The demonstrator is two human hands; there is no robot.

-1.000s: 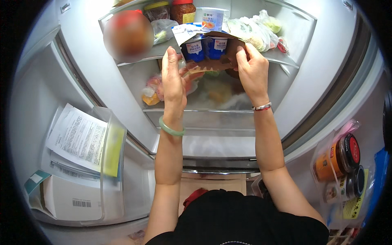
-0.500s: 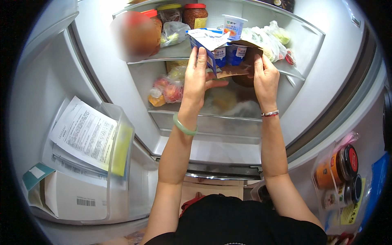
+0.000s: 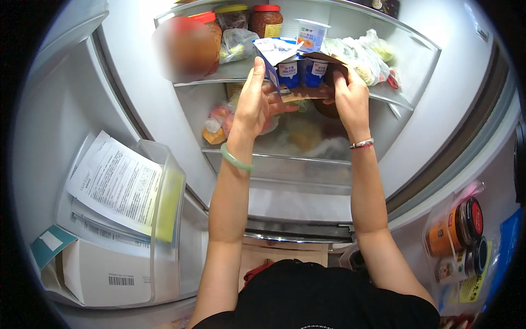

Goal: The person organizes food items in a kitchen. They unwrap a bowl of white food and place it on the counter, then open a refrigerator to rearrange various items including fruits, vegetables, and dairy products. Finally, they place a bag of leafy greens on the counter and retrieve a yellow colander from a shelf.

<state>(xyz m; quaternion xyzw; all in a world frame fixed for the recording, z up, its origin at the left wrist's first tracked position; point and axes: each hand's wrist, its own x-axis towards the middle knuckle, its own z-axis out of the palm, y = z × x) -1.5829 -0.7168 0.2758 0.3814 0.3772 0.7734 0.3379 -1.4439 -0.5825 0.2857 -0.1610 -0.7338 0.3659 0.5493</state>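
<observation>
**Blue dairy cups (image 3: 287, 75) in an opened carton (image 3: 272, 77), held up before a refrigerator shelf**

Nearest is a black top (image 3: 329, 299), both bare forearms reaching away from it. The left hand (image 3: 255, 108) lies open along the carton's left side, thumb up and fingers spread low, probably to support it from beneath. The right hand (image 3: 353, 98) grips the brown right wall between thumb and fingers, seemingly to steady the opening, which faces the wearer and shows two cups. Whether the carton also rests on the upper shelf (image 3: 239, 70) cannot be told.

To the left, a clear door bin (image 3: 167, 263) keeps papers (image 3: 118, 183) upright above a white box (image 3: 104, 274); to the right, an orange-labelled jar (image 3: 445, 233) sits in the other door.

Farther in, the lower shelf (image 3: 307, 158) bears bagged fruit (image 3: 220, 116). On the upper shelf, glassy and pale, a red-lidded jar (image 3: 267, 23) and a yellow-lidded jar (image 3: 232, 19) stand toward the back, likely leaving the front reachable, with bagged vegetables (image 3: 364, 55) at the right.
</observation>
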